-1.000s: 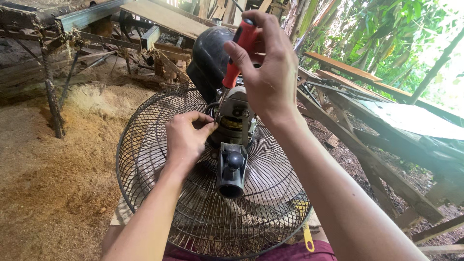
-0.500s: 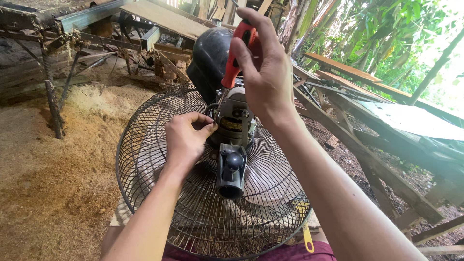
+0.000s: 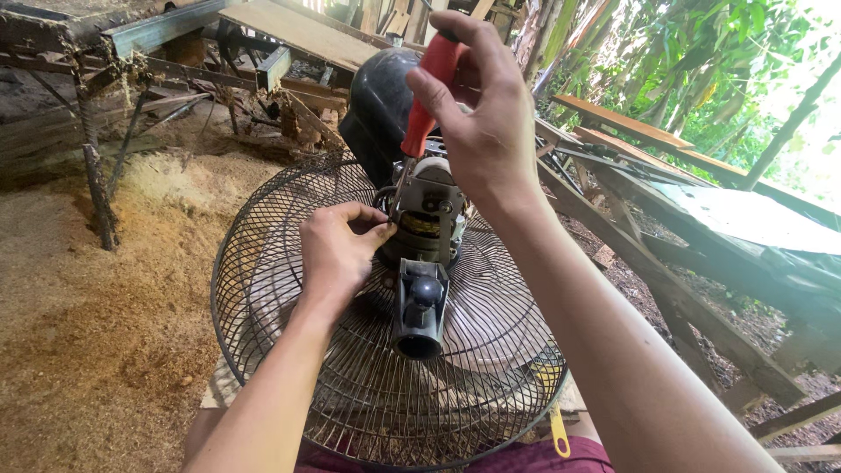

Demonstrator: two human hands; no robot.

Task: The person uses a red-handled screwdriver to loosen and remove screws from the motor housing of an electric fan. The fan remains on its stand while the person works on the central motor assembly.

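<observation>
Atop the wire fan grille, right hand grips a red screwdriver; left hand pinches the bare motor.

Daylight pours in from the upper right, blowing the sky beyond the green foliage to white. The sawdust floor glows warm and evenly lit. Focus is crisp at centre; straight beams bow slightly toward the wide-angle edges.

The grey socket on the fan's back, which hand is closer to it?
Left. The left hand pinches at the motor just above and left of the socket. The right hand is higher up, gripping the red screwdriver.
</observation>
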